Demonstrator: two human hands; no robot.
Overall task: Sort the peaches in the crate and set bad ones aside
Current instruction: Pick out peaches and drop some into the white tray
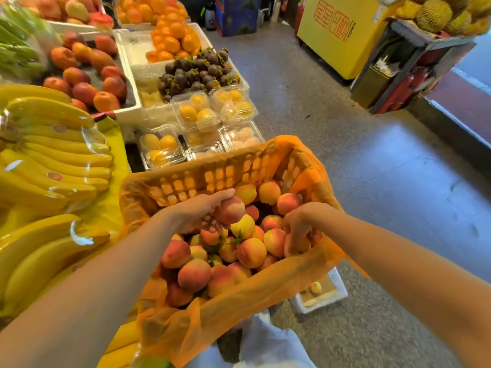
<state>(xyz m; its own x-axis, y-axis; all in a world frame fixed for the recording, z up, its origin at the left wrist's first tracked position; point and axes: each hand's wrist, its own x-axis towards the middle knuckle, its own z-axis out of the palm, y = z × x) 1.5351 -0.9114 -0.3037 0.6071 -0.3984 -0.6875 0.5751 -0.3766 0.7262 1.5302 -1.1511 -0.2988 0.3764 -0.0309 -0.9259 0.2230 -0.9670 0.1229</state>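
Note:
An orange plastic crate (202, 176) lined with thin orange film holds several red-and-yellow peaches (251, 252). My left hand (196, 211) grips one reddish peach (230, 210) just above the pile at the crate's middle. My right hand (299, 225) reaches down at the crate's right side, its fingers curled around a peach (305, 245) that still lies among the others by the film.
Bananas (47, 160) lie on a yellow cloth to the left. Clear boxes of yellow fruit (196, 115), mangosteens (196, 73) and oranges fill the stall beyond the crate. A white foam box (322, 301) holding one small yellow fruit sits on the floor below right. A yellow cabinet (342, 33) stands across the aisle.

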